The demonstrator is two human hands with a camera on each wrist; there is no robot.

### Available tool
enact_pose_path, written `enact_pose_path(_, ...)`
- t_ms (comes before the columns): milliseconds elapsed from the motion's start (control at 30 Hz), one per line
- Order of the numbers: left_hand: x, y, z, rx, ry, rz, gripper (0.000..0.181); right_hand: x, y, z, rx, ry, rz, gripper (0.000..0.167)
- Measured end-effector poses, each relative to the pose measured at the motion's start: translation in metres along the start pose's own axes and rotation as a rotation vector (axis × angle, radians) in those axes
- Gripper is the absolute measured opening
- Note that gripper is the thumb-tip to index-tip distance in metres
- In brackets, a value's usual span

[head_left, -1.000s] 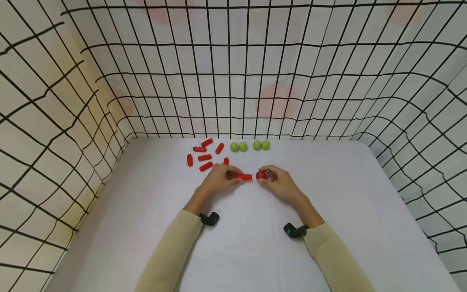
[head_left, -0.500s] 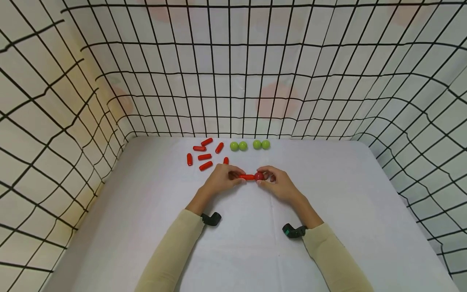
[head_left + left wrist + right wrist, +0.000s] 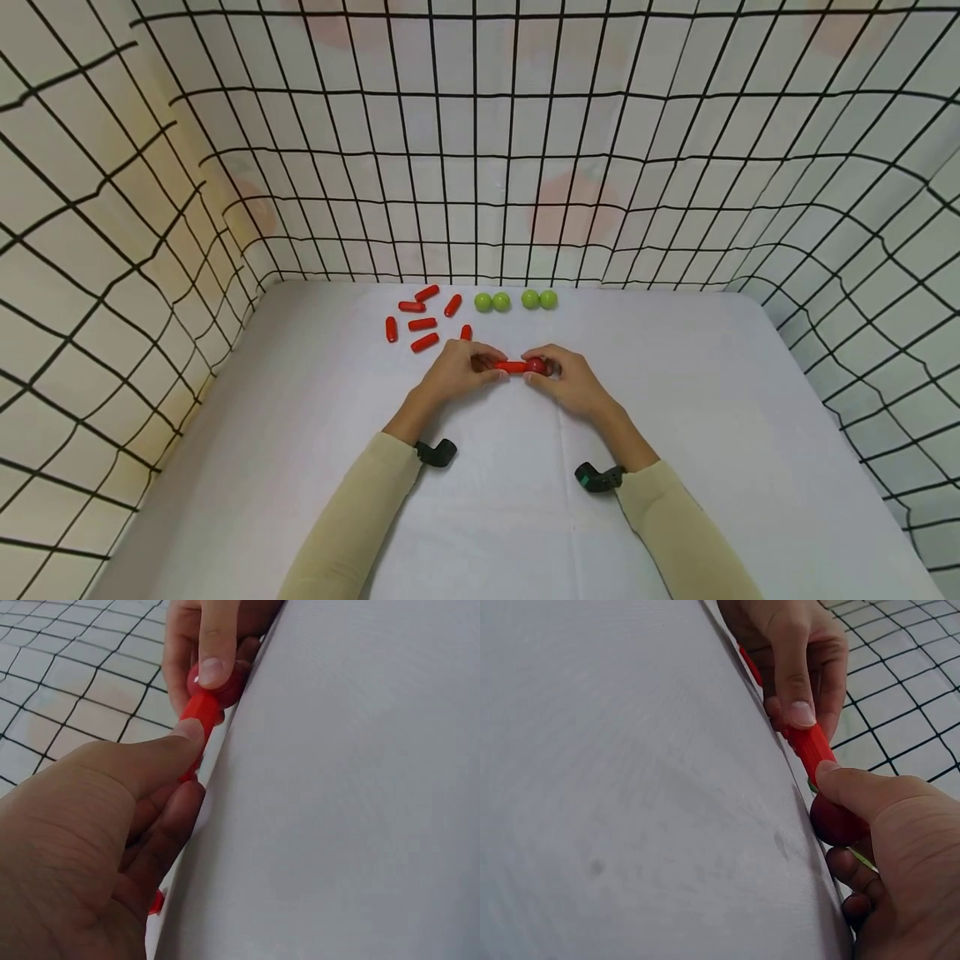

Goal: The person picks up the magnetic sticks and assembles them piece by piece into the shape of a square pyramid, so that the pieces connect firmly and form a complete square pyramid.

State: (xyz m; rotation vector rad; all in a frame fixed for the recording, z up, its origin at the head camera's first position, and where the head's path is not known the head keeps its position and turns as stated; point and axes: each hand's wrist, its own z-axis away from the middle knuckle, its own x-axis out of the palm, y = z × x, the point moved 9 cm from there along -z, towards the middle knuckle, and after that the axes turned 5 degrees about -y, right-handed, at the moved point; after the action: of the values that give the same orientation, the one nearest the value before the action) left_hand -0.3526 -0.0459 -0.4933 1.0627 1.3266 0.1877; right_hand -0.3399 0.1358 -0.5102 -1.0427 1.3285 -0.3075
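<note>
L hand (image 3: 457, 367) pinches red stick (image 3: 512, 367), R hand (image 3: 572, 382) dark-red ball (image 3: 536, 366): touching, prob. mid-join. Other sticks (image 3: 424, 342), green balls (image 3: 483, 302) beyond hands prob. unused.

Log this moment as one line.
left hand: pinches red stick; right hand: holds dark red ball; contact: stick end against ball; beyond hands: green balls

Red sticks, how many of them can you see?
8: one red stick in the left hand, another stick partly hidden behind that hand, and six more sticks scattered to the left of that second one. Others may be hidden.
</note>
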Motion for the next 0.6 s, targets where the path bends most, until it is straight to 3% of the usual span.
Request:
enact_pose_path(167,-0.01,-0.003,0.001,-0.013,0.051,0.023,0.033,-0.002,0.0,0.0,0.002,0.016,0.012,0.036)
enact_pose_path(367,-0.028,-0.011,-0.005,-0.075,0.127,0.047,0.044,-0.004,0.002,0.001,0.029,0.025,-0.007,0.033)
enact_pose_path(600,-0.047,-0.014,-0.023,-0.117,0.135,-0.037,0.056,-0.002,0.003,0.002,0.031,0.026,-0.005,0.032)
